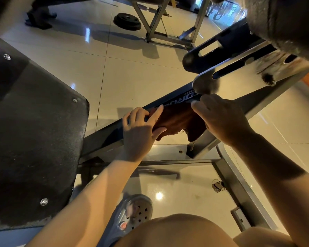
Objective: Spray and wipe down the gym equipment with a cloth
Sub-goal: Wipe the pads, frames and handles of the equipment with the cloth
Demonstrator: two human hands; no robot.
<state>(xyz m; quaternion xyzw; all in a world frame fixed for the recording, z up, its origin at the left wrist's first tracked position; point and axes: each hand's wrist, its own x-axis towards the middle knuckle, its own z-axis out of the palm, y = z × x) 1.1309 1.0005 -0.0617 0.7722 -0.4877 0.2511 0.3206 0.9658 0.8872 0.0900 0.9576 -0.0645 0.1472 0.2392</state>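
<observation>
A brown cloth (178, 122) is draped over the dark slanted frame bar (169, 100) of a gym machine in the middle of the view. My left hand (141, 132) pinches the cloth's left end against the bar, thumb under and fingers on top. My right hand (221, 120) grips the cloth's right end, fingers curled over the bar. The lower edge of the cloth hangs loose below the bar. No spray bottle is in view.
A black padded seat (36, 136) with bolts fills the left. Slotted metal adjustment plates (239, 65) and a worn pad (284, 20) sit upper right. Grey base rails (239, 186) run below. A weight plate (127, 21) lies on the tiled floor. My knee and shoe are at the bottom.
</observation>
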